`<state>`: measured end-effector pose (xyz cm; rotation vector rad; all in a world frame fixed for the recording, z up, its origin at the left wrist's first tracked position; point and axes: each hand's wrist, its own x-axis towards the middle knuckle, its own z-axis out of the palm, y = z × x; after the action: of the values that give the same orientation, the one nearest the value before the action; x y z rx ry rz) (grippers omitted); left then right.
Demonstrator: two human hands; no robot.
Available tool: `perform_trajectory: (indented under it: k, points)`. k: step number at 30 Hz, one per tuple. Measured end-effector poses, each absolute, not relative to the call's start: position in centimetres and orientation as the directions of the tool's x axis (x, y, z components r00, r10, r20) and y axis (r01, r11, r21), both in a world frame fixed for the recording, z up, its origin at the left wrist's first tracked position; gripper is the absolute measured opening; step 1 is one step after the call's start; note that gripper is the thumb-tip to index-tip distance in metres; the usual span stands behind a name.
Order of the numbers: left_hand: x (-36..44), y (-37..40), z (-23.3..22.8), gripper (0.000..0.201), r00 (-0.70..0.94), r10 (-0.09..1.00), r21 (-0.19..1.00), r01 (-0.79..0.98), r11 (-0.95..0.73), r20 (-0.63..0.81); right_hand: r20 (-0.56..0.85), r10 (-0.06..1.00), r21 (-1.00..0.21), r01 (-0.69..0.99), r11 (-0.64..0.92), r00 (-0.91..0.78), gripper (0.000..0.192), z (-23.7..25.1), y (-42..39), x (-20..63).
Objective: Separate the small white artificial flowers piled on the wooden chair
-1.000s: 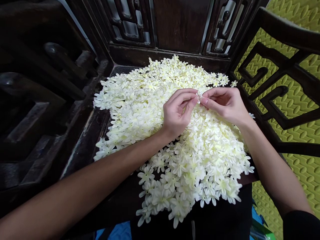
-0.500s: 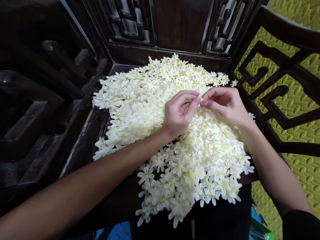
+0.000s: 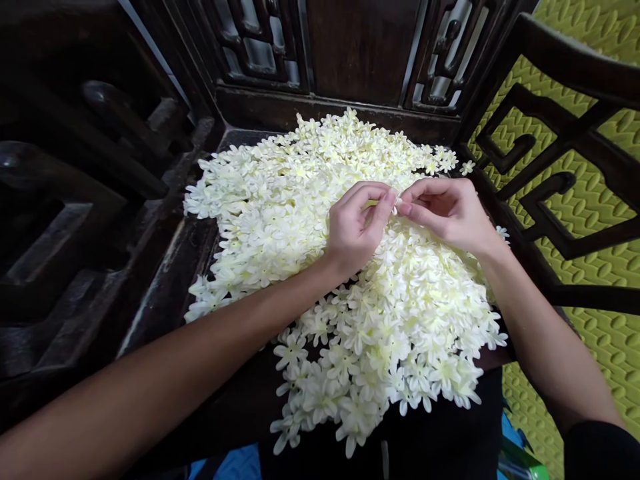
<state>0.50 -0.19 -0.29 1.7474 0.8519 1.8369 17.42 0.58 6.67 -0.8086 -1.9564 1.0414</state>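
A wide heap of pale yellow-white flowers (image 3: 280, 233), each with several narrow petals, covers a dark wooden seat. Over its right part my left hand (image 3: 361, 227) and my right hand (image 3: 447, 213) meet fingertip to fingertip. Between them is a small white flower (image 3: 397, 202), mostly covered by the fingers. My left thumb and forefinger pinch it from the left. The thumb and forefinger of my right hand close on its right side. Which part of the flower each hand grips is too small to tell.
The dark wooden seat (image 3: 245, 138) has a carved backrest (image 3: 360, 53) behind the heap. A lattice armrest (image 3: 560, 133) stands at the right, another carved frame (image 3: 65, 200) at the left. Yellow-green textured matting (image 3: 600, 347) lies beyond the right armrest. One loose flower (image 3: 467, 167) sits by that armrest.
Both hands stay over the heap. The pinched fingertips have shifted slightly left, and a bit more of the small white flower shows between them.
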Motion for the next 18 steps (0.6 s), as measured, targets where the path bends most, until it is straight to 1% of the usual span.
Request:
perform_trajectory:
  k: [4, 8, 11, 14, 18]
  points:
    - [0.43, -0.22, -0.08, 0.018, -0.076, 0.69, 0.694, 0.107, -0.712, 0.72, 0.345, 0.801, -0.852, 0.195, 0.486, -0.489, 0.01, 6.94, 0.24, 17.19]
    - [0.47, -0.38, -0.02, 0.018, -0.056, 0.724, 0.726, 0.074, -0.683, 0.687, 0.344, 0.803, -0.856, 0.188, 0.481, -0.486, 0.01, 7.09, 0.2, 17.14]
    - [0.44, -0.26, -0.19, 0.016, -0.047, 0.688, 0.688, 0.105, -0.718, 0.724, 0.324, 0.803, -0.858, 0.203, 0.472, -0.5, 0.009, 7.06, 0.29, 17.13]
    - [0.38, -0.1, -0.31, 0.015, -0.04, 0.666, 0.663, 0.153, -0.733, 0.745, 0.35, 0.793, -0.84, 0.208, 0.501, -0.499, 0.004, 6.94, 0.37, 17.08]
    - [0.36, -0.02, -0.33, 0.015, -0.059, 0.654, 0.652, 0.195, -0.733, 0.754, 0.377, 0.803, -0.801, 0.272, 0.533, -0.462, 0.011, 6.74, 0.46, 17.04]
